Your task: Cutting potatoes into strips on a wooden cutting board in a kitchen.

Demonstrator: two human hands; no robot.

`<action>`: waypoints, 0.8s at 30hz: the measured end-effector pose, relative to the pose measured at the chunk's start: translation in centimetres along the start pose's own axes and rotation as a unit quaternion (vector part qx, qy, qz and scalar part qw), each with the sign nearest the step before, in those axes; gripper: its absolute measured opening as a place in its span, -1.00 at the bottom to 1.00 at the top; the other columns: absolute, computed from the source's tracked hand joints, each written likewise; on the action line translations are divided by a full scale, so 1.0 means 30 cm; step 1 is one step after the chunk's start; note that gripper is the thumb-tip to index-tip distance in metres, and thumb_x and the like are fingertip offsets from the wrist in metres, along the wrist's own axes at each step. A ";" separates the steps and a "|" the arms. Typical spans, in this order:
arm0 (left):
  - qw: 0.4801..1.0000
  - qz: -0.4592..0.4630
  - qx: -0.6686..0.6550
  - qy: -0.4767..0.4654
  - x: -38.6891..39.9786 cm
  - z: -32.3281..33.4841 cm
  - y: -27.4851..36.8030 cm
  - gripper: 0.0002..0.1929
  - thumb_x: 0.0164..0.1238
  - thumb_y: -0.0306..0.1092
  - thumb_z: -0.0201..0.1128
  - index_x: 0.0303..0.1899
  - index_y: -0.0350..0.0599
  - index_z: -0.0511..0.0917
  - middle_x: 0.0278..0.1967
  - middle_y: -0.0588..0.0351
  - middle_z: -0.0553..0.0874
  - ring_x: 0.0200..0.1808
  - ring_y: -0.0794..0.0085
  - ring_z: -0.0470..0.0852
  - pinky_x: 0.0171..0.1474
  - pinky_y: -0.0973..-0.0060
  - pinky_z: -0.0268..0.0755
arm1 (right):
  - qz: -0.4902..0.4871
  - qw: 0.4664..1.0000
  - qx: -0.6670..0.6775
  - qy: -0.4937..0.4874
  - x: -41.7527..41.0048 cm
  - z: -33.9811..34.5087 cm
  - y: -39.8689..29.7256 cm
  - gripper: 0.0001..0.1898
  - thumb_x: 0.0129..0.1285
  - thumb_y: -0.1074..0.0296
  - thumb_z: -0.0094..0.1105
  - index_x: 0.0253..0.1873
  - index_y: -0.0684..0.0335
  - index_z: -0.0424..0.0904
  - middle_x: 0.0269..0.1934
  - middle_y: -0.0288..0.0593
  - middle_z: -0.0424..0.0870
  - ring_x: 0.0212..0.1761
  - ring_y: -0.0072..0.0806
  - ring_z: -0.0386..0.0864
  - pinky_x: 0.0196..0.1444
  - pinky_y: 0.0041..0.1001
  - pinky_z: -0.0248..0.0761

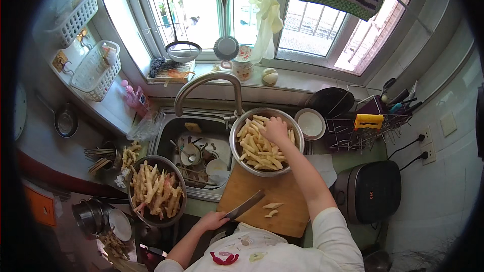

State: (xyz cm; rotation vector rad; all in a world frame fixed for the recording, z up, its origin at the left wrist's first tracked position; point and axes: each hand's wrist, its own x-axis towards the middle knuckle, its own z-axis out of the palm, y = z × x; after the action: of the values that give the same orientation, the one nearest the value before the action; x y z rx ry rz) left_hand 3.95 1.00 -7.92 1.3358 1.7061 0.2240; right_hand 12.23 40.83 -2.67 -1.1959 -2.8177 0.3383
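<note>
A kitchen cleaver (245, 206) is gripped by its handle in my left hand (213, 220), with the blade over the left part of a wooden cutting board (284, 211). My right hand (275, 130) reaches into a steel bowl (301, 136) filled with pale, peeled finger-shaped pieces (261, 151); its fingertips are partly hidden among them. Two small pale pieces (272, 209) lie on the board. To the left, another metal bowl (183, 211) holds knobbly, unpeeled ginger-like rhizomes (155, 189).
Behind the board is a steel sink (223, 119) with dishes under a curved faucet (210, 75). White bowls (310, 124), a wire rack (342, 136) and a black rice cooker (378, 192) stand at right. Pots (89, 217) and a chopstick holder (111, 155) are at left.
</note>
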 end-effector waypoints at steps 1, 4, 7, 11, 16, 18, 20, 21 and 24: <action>1.000 0.003 0.021 -0.003 -0.008 -0.013 0.021 -0.70 0.33 -0.07 0.10 -0.20 -0.12 0.53 -0.32 -0.21 0.65 -0.23 -0.14 0.60 -0.16 0.05 0.43 | 0.019 0.999 -0.040 -0.008 0.022 0.010 -0.028 -0.58 0.07 0.00 0.20 -0.05 0.14 0.61 -0.08 -0.05 0.53 0.07 -0.16 0.41 0.11 -0.21 0.30; 1.000 -0.019 0.015 0.007 -0.048 -0.033 0.050 -0.71 0.33 -0.07 0.10 -0.21 -0.11 0.53 -0.35 -0.21 0.64 -0.26 -0.13 0.60 -0.19 0.03 0.42 | -0.023 1.000 -0.006 0.021 0.017 -0.003 -0.094 -0.63 0.05 0.12 0.24 -0.06 0.17 0.61 -0.08 -0.04 0.54 0.02 -0.15 0.45 0.07 -0.23 0.33; 0.999 -0.036 -0.002 0.041 -0.088 -0.016 0.003 -0.70 0.32 -0.07 0.10 -0.24 -0.12 0.52 -0.37 -0.19 0.64 -0.28 -0.12 0.60 -0.20 0.04 0.42 | -0.135 0.978 0.131 -0.092 -0.138 -0.064 -0.157 -0.66 0.07 0.13 0.21 -0.13 0.23 0.60 -0.25 -0.01 0.62 -0.19 -0.11 0.60 -0.14 -0.21 0.45; 0.998 -0.052 -0.007 0.046 -0.124 -0.033 -0.018 -0.71 0.31 -0.07 0.10 -0.26 -0.13 0.52 -0.38 -0.18 0.64 -0.29 -0.11 0.61 -0.21 0.05 0.43 | -0.257 0.910 -0.040 -0.322 -0.571 -0.082 -0.164 -0.61 0.05 0.15 0.20 0.00 0.14 0.53 -0.02 0.01 0.53 0.00 -0.08 0.53 -0.09 -0.18 0.48; 0.996 -0.070 -0.017 0.060 -0.126 -0.039 -0.041 -0.72 0.31 -0.08 0.10 -0.27 -0.11 0.55 -0.37 -0.18 0.65 -0.27 -0.11 0.61 -0.20 0.06 0.43 | -0.304 0.924 -0.014 -0.230 -0.849 0.141 -0.039 -0.67 0.11 0.10 0.20 -0.04 0.04 0.53 -0.02 -0.13 0.45 0.05 -0.19 0.43 -0.17 -0.22 0.50; 0.996 -0.078 -0.018 0.048 -0.113 -0.041 -0.032 -0.72 0.31 -0.08 0.10 -0.26 -0.11 0.55 -0.36 -0.17 0.65 -0.26 -0.11 0.61 -0.20 0.06 0.43 | -0.295 0.924 -0.001 -0.242 -0.863 0.189 -0.013 -0.70 0.11 0.13 0.19 -0.06 0.04 0.55 -0.03 -0.15 0.45 0.02 -0.21 0.44 -0.19 -0.24 0.50; 0.995 -0.086 -0.018 0.039 -0.102 -0.043 -0.025 -0.72 0.31 -0.08 0.10 -0.26 -0.11 0.56 -0.35 -0.17 0.66 -0.25 -0.11 0.61 -0.19 0.06 0.44 | -0.287 0.924 0.012 -0.252 -0.882 0.219 0.000 -0.73 0.10 0.16 0.18 -0.08 0.03 0.56 -0.04 -0.17 0.45 -0.01 -0.22 0.45 -0.21 -0.26 0.51; 0.996 -0.080 -0.020 0.040 -0.095 -0.043 -0.020 -0.71 0.31 -0.08 0.10 -0.25 -0.11 0.56 -0.34 -0.17 0.66 -0.25 -0.11 0.61 -0.19 0.06 0.44 | -0.300 0.926 -0.013 -0.228 -0.895 0.228 -0.001 -0.74 0.09 0.18 0.18 -0.10 0.03 0.57 -0.05 -0.18 0.45 -0.02 -0.24 0.45 -0.22 -0.28 0.51; 0.997 -0.067 -0.017 0.043 -0.074 -0.025 -0.028 -0.71 0.31 -0.08 0.10 -0.22 -0.11 0.56 -0.32 -0.17 0.67 -0.23 -0.11 0.61 -0.18 0.07 0.44 | -0.291 0.934 -0.041 -0.203 -0.931 0.254 -0.023 -0.73 0.07 0.21 0.18 -0.09 0.03 0.57 -0.07 -0.18 0.45 -0.03 -0.25 0.46 -0.21 -0.28 0.52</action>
State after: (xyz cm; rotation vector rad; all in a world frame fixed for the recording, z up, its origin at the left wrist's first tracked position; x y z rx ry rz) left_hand 2.80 -0.90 -6.83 1.1953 1.8487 0.2350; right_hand 30.13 18.99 -9.16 -0.2610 -3.3813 0.4654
